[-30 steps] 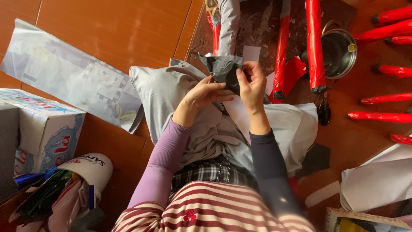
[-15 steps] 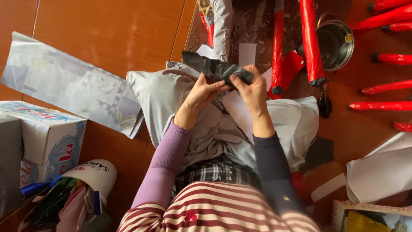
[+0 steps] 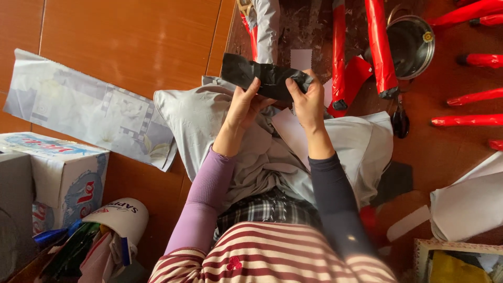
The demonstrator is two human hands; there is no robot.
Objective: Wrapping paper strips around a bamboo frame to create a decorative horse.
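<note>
I have a crumpled black piece of material (image 3: 264,77) held up between both hands, out past my knees and over the far edge of the grey cloth (image 3: 209,120) that covers my lap. My left hand (image 3: 243,107) is closed on its lower edge near the middle, thumb in front and fingers curled behind, so the left end of the black piece sticks out free to the left of that hand. My right hand (image 3: 309,99) pinches the right end, fingertips bunched tight on the wrinkled corner. The piece runs almost level from left to right, sagging a little toward the right hand. Both hands are shut on it and are close together, with only a short stretch of black between them.

Beyond the black piece, farther off on the floor, lie long red-wrapped sticks (image 3: 380,47), and to their right a metal pot (image 3: 411,44). More red sticks lie at the far right. To my left on the wooden floor is a sheet of patterned paper (image 3: 89,112), and nearer, a cardboard box (image 3: 63,178). White paper sheets (image 3: 466,204) lie near on my right.
</note>
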